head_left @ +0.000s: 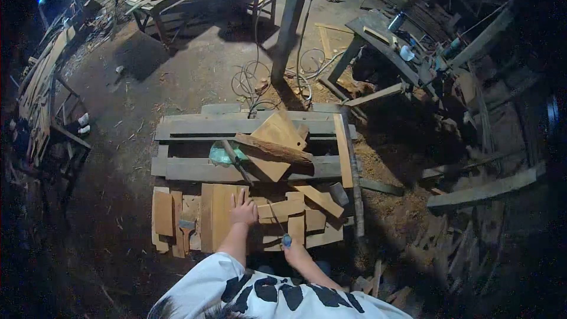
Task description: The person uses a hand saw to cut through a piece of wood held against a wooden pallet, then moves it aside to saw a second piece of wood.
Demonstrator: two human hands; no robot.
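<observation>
My left hand (243, 211) rests on a light brown board (220, 207), two fingers stretched forward and apart. My right hand (295, 254) is closed round the blue handle of a thin-shafted tool that looks like a screwdriver (286, 240). Its shaft points forward and left, across the wood pieces; its tip is too small to make out. Between and beyond my hands lie several short wood pieces (283, 209). A flat paintbrush (186, 231) lies left of the board. Ahead of my left hand is a dark, long-handled tool (237, 162).
The plank bench (201, 127) holds a bark-edged piece (274, 148), a wide board (277, 133) and a green plastic bag (220, 153). Beyond it stand a post (288, 35) and coiled cables (251, 80). A worktable (378, 41) with a bottle (397, 22) is at right.
</observation>
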